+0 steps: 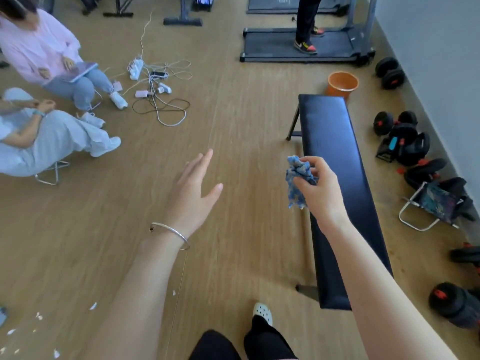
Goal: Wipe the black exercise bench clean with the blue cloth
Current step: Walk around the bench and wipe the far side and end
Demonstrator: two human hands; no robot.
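Both forearms reach forward from the bottom of the view, above a white shoe (pixel 262 311) planted on the wooden floor (pixel 233 126). The right hand (pixel 320 188) has thumb and fingers curled round the blue cloth (pixel 298 183), which is bunched into a wad with a ragged tail hanging below the grip; the left hand (pixel 193 193) is spread flat with straight fingers, holds nothing, and wears a thin silver bracelet (pixel 170 233) at the wrist; the two hands are well apart, with bare floor between them.

The black exercise bench (pixel 335 152) lies to the right of the person's feet; its long axis runs almost straight away from the camera, near end just beside the right forearm, far end close to an orange bucket (pixel 342 85). The right hand and its cloth hang over the bench's left edge, about midway along, and seem to be raised clear of the padded surface, though how high cannot be told. The left hand sits over the floor, well to the left of the bench. Dumbbells (pixel 401 141) lie along the wall on the bench's far side.

My judgement is that wiping has not yet begun; the cloth hand is the nearer one and needs only to drop down and slightly right to meet the padding; strokes would then best follow the long axis, away from and back toward the body.
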